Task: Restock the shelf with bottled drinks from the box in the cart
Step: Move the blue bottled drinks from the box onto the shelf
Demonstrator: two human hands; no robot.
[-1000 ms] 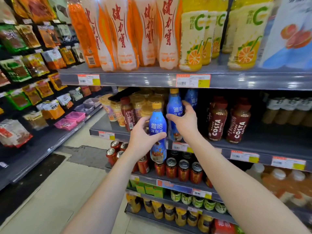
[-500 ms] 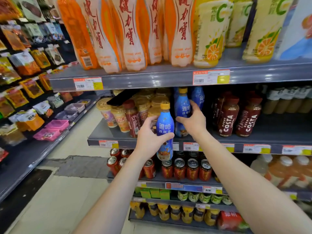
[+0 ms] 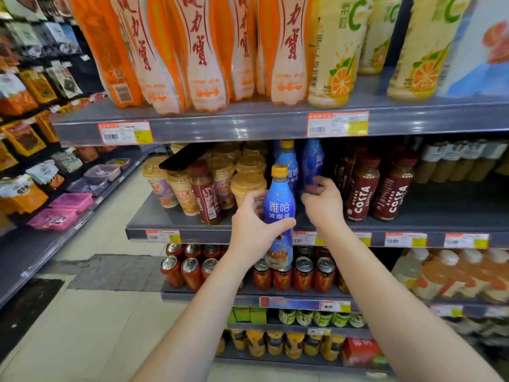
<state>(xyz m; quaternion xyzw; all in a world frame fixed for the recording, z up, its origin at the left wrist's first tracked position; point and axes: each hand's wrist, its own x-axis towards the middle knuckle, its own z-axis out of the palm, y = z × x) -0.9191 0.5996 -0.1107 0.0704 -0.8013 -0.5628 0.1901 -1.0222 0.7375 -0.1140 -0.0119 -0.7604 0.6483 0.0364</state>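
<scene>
Forward, left hand (image 3: pixel 252 230) gripping blue bottle (image 3: pixel 279 210), right hand (image 3: pixel 323 204) curled alongside.

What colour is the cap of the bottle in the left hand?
Yellow cap, on a blue bottle; the head view shows it best.

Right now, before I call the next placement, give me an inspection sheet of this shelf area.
Surface: grey middle shelf, price tags along its edge.
Job's things: blue bottle upright, before the shelf edge; two shelved blue bottles behind.
Clutter: lidded cups, Costa bottles, dark flat object atop cups.
Grips: left grip holds the blue bottle; right grip at a shelved one, blurred, hold unclear.
Cables: nothing seen.
Surroundings: cans below, large orange bottles above, snack racks left.
</scene>
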